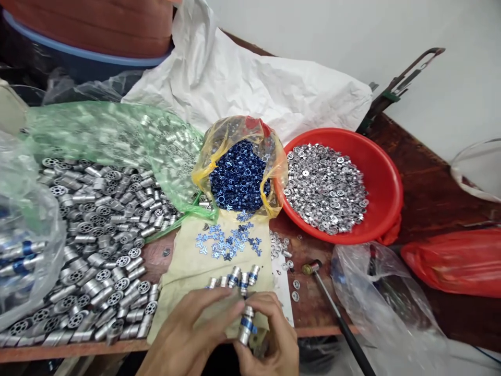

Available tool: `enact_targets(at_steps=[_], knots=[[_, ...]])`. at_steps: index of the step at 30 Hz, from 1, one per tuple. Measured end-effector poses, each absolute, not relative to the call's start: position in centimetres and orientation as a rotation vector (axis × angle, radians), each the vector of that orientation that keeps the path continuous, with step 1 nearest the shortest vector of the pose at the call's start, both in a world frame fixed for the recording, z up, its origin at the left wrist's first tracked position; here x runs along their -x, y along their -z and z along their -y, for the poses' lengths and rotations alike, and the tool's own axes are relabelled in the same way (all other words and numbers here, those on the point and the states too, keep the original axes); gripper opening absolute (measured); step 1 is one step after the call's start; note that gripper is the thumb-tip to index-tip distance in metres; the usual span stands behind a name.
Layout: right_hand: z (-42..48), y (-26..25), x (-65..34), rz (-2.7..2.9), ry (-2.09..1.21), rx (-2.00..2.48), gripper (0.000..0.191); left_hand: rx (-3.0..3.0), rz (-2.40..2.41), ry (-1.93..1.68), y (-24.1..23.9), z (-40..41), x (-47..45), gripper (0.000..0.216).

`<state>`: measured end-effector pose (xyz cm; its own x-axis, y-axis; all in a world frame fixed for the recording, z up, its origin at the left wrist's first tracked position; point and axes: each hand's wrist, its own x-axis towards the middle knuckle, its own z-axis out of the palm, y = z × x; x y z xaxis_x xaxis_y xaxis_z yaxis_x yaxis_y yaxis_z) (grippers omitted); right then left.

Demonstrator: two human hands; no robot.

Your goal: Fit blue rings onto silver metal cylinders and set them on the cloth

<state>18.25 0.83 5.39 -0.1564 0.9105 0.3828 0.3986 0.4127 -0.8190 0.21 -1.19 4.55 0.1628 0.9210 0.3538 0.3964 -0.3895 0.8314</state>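
Observation:
A small silvery metal cylinder with a blue ring [246, 326] is held upright between the thumb and fingers of my right hand [276, 334], near the table's front edge. My left hand [191, 326] is beside it, fingers stretched toward the cylinder's top and slightly blurred. Nothing shows in the left hand's fingers. Just beyond my hands, several similar cylinders with blue rings [243, 282] stand on a beige cloth [176, 277]. Farther up the cloth lie scattered blue three-armed pieces [227, 240], in front of a yellow plastic bag [201, 169] filled with blue pieces [240, 175].
Bare metal cylinders [97, 235] are heaped at left, partly under a green bag [97, 128]. A red basin [385, 209] of small metal discs [324, 188] stands at right. A hammer [332, 303] and a clear plastic bag [391, 303] lie nearer me.

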Motion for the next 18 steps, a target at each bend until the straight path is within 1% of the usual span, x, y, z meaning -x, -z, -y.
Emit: enact_targets(at_steps=[2,4,7,9,11,12,13,15,18], knots=[[0.0,-4.9,-18.3,1.673,-0.884,1.155,0.033,-1.979,-1.124,-1.261,-3.9,1.0,-0.9,0.044],[1.1,-4.2,-18.3,1.595,-1.049,1.171,0.029,-1.998,-1.031,-1.306,-3.3,0.9,-1.6,0.04],[2.1,-3.8,-18.8,1.498,-1.236,1.21,0.03,-1.963,-1.026,-1.326,-3.0,1.0,-2.3,0.036],[1.4,-4.3,-19.8,1.586,-1.298,1.226,0.034,-1.896,-1.073,-1.34,-3.1,1.2,-2.3,0.035],[-0.8,-4.7,-21.6,1.802,-1.121,1.32,0.033,-1.753,-1.16,-1.346,-3.4,1.2,-2.0,0.033],[-2.3,-4.7,-22.7,1.873,-0.881,1.447,0.028,-1.656,-1.226,-1.333,-3.6,1.2,-1.7,0.029],[-3.9,-4.5,-23.7,1.903,-0.515,1.545,0.019,-1.551,-1.3,-1.308,-3.7,1.1,-1.5,0.026],[-6.8,-3.6,-25.6,1.906,-0.351,1.626,0.015,-1.367,-1.436,-1.243,-4.0,0.7,-1.0,0.02],[-8.8,-2.4,-26.8,1.954,-0.308,1.611,0.011,-1.273,-1.516,-1.184,-4.4,0.0,-0.7,0.018]])
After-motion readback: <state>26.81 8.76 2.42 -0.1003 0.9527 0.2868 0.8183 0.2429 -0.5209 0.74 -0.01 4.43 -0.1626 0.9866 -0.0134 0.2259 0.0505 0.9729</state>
